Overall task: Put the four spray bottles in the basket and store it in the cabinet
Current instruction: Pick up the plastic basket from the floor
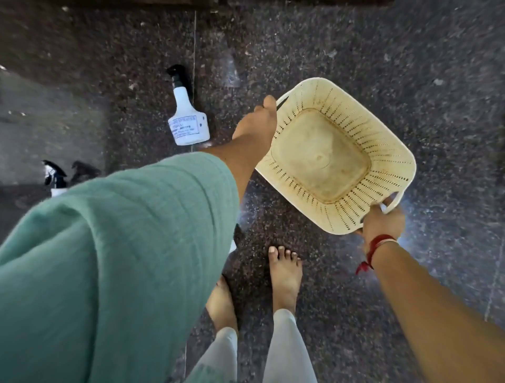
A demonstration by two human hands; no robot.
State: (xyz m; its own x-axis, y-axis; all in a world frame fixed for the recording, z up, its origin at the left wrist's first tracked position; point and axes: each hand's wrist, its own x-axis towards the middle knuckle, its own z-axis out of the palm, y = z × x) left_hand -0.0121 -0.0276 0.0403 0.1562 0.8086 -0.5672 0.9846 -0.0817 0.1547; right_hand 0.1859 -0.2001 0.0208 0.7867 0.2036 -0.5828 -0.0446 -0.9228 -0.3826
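Note:
I hold a cream perforated basket [382,142] above the dark speckled floor; it holds nothing. My left hand [255,123] grips its left rim near a handle, and my right hand [382,222] grips the handle at its near right corner. A white spray bottle [185,120] with a black trigger head stands on the floor just left of my left hand. The black head of a second spray bottle [54,175] shows at the far left, its body mostly hidden by my green sleeve. Something white peeks out beside the sleeve lower down; I cannot tell what it is.
My bare feet [284,276] stand on the floor below the basket. A dark wooden edge [246,2] runs along the top of the view. The polished granite floor [410,68] stretches to the right and beyond the basket.

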